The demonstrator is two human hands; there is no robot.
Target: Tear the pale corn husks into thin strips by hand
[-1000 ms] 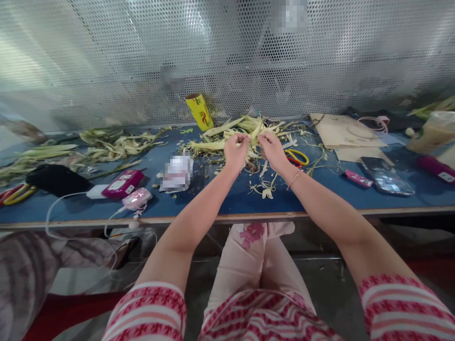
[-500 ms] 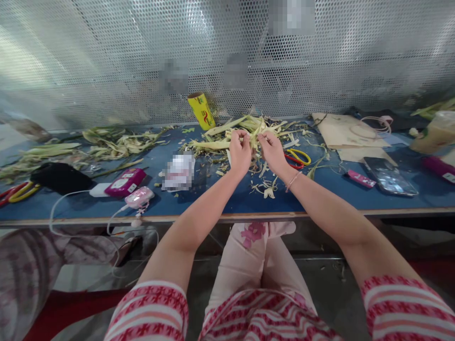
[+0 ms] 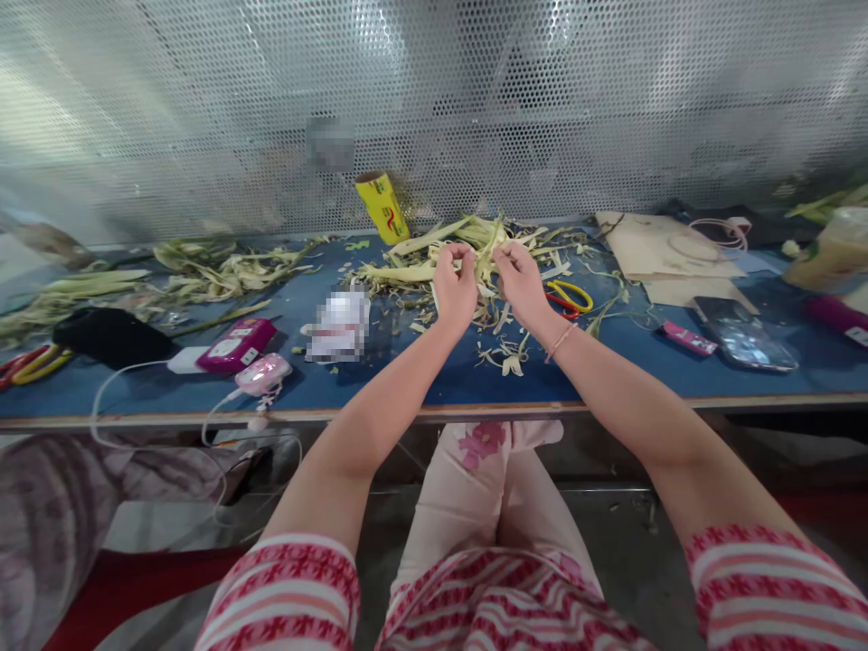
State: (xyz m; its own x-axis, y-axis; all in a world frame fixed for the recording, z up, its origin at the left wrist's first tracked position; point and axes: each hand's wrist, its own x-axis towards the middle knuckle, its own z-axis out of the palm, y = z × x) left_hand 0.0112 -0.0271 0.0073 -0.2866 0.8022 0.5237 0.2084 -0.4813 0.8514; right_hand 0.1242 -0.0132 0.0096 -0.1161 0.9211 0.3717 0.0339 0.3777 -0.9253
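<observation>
Both my hands are raised over the blue table (image 3: 434,380), fingers pinched together. My left hand (image 3: 453,287) and my right hand (image 3: 519,282) each grip an end of a pale yellow-green leaf strip (image 3: 483,262) held between them. Just behind the hands lies a heap of the same pale leaf strips (image 3: 467,240). Loose cut scraps (image 3: 505,357) are scattered under my right wrist, which wears a thin bracelet.
Yellow-handled scissors (image 3: 566,297) lie right of my hands. A yellow roll (image 3: 383,208) leans on the perforated metal screen (image 3: 434,108). A phone (image 3: 744,334), brown paper (image 3: 661,253), pink devices (image 3: 237,345) with white cables and another leaf pile (image 3: 203,271) are spread about.
My hands have stayed together over the leaf heap, shifting slightly as the fingers work the strip. The view has drifted a little.
</observation>
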